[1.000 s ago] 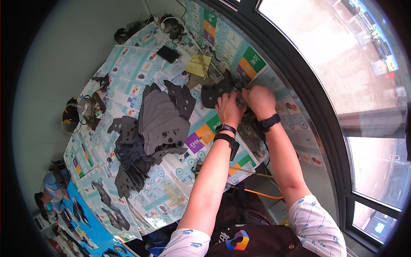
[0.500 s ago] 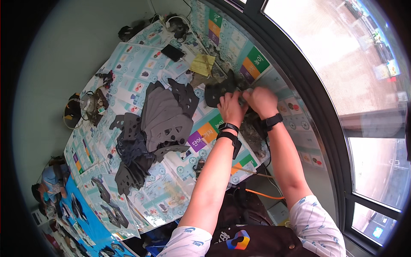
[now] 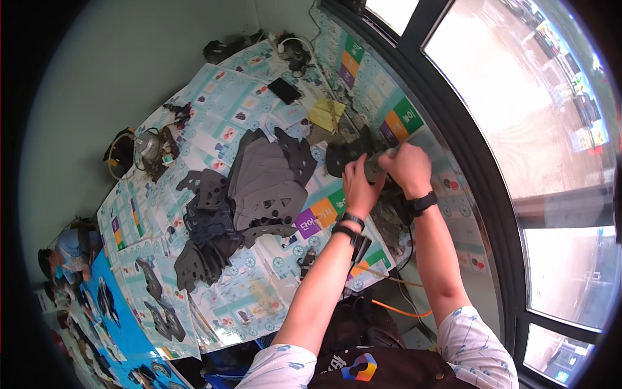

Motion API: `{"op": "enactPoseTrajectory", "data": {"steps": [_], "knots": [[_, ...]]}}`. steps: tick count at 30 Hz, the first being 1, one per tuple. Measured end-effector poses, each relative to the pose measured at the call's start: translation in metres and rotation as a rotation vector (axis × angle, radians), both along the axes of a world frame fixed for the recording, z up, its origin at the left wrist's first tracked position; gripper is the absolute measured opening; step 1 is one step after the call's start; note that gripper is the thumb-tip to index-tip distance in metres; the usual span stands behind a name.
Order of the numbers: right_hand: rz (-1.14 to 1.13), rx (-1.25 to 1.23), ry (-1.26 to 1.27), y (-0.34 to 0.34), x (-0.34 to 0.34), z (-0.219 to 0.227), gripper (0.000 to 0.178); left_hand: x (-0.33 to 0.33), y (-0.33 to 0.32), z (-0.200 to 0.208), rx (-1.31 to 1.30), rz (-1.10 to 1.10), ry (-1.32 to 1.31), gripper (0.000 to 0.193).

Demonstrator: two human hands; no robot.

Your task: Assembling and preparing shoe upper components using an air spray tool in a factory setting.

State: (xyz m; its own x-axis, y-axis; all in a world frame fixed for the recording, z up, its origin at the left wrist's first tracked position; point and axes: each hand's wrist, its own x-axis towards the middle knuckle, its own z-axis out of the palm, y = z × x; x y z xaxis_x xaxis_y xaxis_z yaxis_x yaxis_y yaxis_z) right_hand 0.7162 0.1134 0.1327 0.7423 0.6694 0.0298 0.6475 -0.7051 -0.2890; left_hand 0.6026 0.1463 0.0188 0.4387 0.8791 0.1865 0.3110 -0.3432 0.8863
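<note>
Fingers [image 3: 350,172]: left hand [image 3: 358,189] bent round a grey piece [image 3: 373,168]; right hand [image 3: 412,170] curled, but I can't tell its grip.
Grey piece: between both hands, maybe to keep it still.
Dark pile [image 3: 267,188]: on the surface [image 3: 269,275] nearby, likely for easy reach.

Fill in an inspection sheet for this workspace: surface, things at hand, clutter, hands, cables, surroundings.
Surface: table covered with printed sheets, stained in places.
Things at hand: greyish item between the hands; dark grey piece beyond the left hand; overlapping grey cut pieces mid-table.
Clutter: black phone-like slab; yellow sheet near the wall side.
Hands: left and right hand close together at the greyish item; exact grip hidden.
Cables: orange cable near the person's body.
Surroundings: dark-framed window at right; plain wall at upper left.
</note>
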Motion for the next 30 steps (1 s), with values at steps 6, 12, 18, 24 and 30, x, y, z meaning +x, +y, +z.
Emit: {"op": "enactPoseTrajectory", "data": {"steps": [6,12,18,24,30], "knots": [[0.117,0.136,-0.042,0.074,0.018,0.032,0.036,-0.142,-0.021,0.019,-0.377,-0.417,0.019,0.037],[0.299,0.096,-0.024,0.170,0.037,-0.013,0.038,-0.291,-0.062,0.023,-0.783,-0.275,0.027,0.024],[0.372,-0.056,-0.022,0.216,0.023,-0.031,0.033,-0.387,-0.094,0.015,-0.878,-0.047,0.042,0.024],[0.406,-0.076,-0.145,0.219,0.067,-0.037,0.047,-0.394,-0.097,0.026,-0.931,0.002,-0.045,0.024],[0.441,-0.036,-0.146,0.213,0.069,-0.039,0.044,-0.389,-0.095,0.029,-0.925,-0.015,-0.038,0.025]]}}
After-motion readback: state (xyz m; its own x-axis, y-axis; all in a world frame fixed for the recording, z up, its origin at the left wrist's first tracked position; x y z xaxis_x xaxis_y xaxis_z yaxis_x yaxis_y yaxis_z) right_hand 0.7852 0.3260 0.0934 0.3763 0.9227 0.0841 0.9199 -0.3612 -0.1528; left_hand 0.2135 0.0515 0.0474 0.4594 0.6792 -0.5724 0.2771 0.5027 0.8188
